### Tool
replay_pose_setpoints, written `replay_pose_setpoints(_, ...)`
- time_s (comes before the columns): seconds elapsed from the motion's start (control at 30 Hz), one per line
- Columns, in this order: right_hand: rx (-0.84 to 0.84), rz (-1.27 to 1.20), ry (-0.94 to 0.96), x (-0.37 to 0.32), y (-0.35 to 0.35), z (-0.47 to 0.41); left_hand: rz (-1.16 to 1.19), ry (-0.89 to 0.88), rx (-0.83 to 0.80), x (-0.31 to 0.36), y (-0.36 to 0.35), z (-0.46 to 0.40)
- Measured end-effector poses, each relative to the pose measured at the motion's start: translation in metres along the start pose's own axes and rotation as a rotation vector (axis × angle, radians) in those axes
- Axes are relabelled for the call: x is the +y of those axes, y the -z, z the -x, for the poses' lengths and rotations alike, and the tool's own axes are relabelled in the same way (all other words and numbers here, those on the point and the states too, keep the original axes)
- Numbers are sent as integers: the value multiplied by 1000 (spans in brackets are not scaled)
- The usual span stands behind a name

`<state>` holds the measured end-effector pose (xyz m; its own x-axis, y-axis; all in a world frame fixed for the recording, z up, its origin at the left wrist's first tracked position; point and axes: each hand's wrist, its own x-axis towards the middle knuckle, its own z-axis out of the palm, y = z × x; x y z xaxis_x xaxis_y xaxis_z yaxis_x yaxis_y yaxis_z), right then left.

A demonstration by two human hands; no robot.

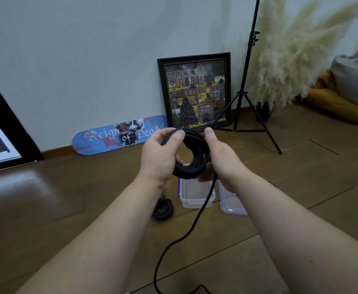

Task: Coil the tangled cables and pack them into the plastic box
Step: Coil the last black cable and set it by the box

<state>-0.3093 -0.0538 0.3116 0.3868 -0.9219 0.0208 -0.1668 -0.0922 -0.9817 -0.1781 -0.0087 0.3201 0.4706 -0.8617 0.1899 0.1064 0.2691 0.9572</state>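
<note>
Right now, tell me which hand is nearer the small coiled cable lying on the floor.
Left. The left hand is above the small coiled cable; the right hand is farther right, above the lid.

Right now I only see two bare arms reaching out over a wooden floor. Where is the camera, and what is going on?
No machine here: a person wears one camera on the head, looking forward and down, so the arms are their own. The left hand and the right hand both grip a black cable wound into a coil. Its loose black tail hangs down and trails over the brown wooden floor. Below the hands stands a clear plastic box, open, with its clear blue-edged lid lying beside it. A second small coil of black cable lies left of the box. Against the wall lean a blue skateboard deck and a framed picture; a black tripod stand rises nearby.
</note>
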Motion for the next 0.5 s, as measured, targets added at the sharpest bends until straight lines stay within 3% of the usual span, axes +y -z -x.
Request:
replay_pose_setpoints(0.13, -166, -29, -160, 3, 22, 5, 58, -27, 212, 2, 16, -16)
replay_pose_setpoints(0.27, -53, 87, -144, 5, 40, 5, 139, -30, 390, 6, 37, -28)
replay_pose_setpoints(0.4, 240, 230, 101, 7, 46, 5, 112, -56, 475, 1, 49, -36)
replay_pose_setpoints(0.5, 244, 504, 270, 0, 38, 6, 47, -85, 477, -2, 48, -36)
